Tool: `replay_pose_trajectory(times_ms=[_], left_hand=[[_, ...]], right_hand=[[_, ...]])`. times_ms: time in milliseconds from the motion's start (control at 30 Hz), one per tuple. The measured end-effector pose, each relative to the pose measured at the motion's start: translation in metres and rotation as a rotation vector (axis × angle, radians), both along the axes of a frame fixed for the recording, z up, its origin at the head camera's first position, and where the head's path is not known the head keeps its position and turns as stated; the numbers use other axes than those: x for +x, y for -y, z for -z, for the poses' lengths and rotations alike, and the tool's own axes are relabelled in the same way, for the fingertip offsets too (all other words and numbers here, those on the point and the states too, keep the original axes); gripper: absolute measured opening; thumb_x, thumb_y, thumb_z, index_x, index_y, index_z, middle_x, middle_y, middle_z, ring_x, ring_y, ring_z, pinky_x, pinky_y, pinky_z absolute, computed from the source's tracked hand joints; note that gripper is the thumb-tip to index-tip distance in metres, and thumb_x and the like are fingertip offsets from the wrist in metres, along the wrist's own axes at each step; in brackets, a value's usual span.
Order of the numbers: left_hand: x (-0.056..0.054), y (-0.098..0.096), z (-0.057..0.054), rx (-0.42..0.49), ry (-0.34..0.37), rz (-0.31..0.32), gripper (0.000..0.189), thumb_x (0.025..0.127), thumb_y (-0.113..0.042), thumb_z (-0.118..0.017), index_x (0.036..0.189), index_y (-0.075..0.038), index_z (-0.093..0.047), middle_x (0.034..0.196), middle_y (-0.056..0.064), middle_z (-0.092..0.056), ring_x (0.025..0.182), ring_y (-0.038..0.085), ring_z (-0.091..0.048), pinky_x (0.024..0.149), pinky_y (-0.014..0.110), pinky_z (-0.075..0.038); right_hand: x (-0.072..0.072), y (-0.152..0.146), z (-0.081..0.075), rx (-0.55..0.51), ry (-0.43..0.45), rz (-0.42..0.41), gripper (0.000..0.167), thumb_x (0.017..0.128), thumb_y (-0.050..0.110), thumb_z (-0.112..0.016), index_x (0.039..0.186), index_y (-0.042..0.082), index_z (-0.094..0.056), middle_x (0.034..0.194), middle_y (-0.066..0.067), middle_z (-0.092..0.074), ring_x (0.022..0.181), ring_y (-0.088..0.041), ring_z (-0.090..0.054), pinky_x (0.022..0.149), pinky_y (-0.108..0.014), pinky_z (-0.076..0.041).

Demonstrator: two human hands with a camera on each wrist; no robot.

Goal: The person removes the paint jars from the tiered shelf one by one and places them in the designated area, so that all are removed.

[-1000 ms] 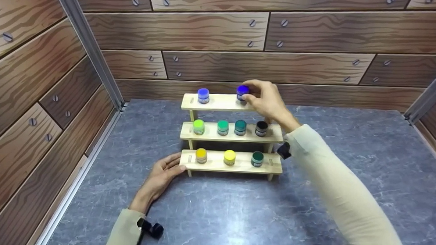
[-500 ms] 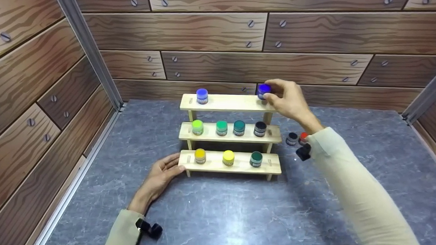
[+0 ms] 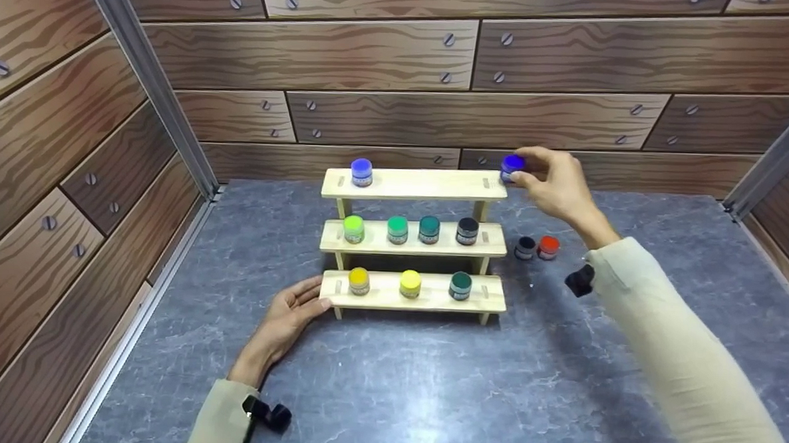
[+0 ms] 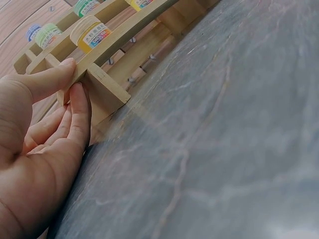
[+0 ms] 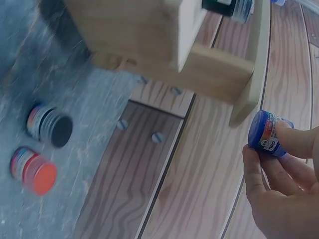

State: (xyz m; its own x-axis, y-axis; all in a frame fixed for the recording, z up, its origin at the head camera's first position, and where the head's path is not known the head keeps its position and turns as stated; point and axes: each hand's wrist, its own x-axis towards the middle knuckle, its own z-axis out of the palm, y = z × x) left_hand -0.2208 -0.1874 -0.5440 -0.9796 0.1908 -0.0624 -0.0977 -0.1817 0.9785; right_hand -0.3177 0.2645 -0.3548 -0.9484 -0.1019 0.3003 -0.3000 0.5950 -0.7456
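A three-tier wooden rack (image 3: 413,245) bears several small paint jars. My right hand (image 3: 559,185) pinches a dark blue paint jar (image 3: 512,167) just past the right end of the top tier; the right wrist view shows the jar (image 5: 269,133) between thumb and fingers, apart from the wood. On the top tier a lighter blue jar (image 3: 362,172) stands at the left. My left hand (image 3: 290,320) pinches the left end of the bottom tier, its thumb (image 4: 55,79) on top and fingers beneath.
A black jar (image 3: 525,248) and a red jar (image 3: 548,247) stand on the grey marbled table (image 3: 387,381), right of the rack. Green and black jars line the middle tier; orange-yellow, yellow and dark green ones line the bottom. Wood-patterned panels (image 3: 375,61) enclose the back and sides.
My right hand has carried the dark blue jar rightward along the top tier and off its end. The black and red jars on the table have come into sight. The left hand stays put.
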Motion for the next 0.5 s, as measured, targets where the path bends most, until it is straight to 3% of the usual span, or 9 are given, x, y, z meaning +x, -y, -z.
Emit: replay_pose_trajectory(times_ms=[133, 300, 500], left_hand=[[0.001, 0.000, -0.001, 0.002, 0.000, 0.000, 0.068, 0.098, 0.003, -0.068, 0.157, 0.015, -0.036, 0.159, 0.036, -0.044, 0.130, 0.025, -0.062, 0.105, 0.025, -0.057], [0.001, 0.000, 0.000, 0.002, 0.001, 0.001, 0.068, 0.098, 0.004, -0.067, 0.157, 0.015, -0.036, 0.159, 0.036, -0.043, 0.130, 0.024, -0.062, 0.104, 0.025, -0.057], [0.001, 0.001, 0.000, -0.001, -0.010, 0.011, 0.069, 0.098, 0.003, -0.067, 0.158, 0.016, -0.035, 0.159, 0.037, -0.043, 0.130, 0.024, -0.062, 0.105, 0.024, -0.057]], right_hand=[[0.000, -0.014, 0.002, 0.015, 0.000, 0.018, 0.044, 0.100, 0.001, -0.071, 0.142, -0.007, -0.062, 0.132, -0.036, -0.067, 0.115, -0.049, -0.071, 0.076, -0.009, -0.058], [0.001, -0.032, 0.006, 0.034, -0.012, 0.025, 0.045, 0.099, 0.000, -0.072, 0.142, -0.009, -0.061, 0.132, -0.037, -0.066, 0.117, -0.050, -0.070, 0.082, -0.004, -0.055], [0.004, -0.053, 0.017, 0.040, 0.035, 0.064, 0.045, 0.100, 0.000, -0.070, 0.143, -0.007, -0.060, 0.134, -0.036, -0.065, 0.120, -0.050, -0.068, 0.082, -0.002, -0.052]])
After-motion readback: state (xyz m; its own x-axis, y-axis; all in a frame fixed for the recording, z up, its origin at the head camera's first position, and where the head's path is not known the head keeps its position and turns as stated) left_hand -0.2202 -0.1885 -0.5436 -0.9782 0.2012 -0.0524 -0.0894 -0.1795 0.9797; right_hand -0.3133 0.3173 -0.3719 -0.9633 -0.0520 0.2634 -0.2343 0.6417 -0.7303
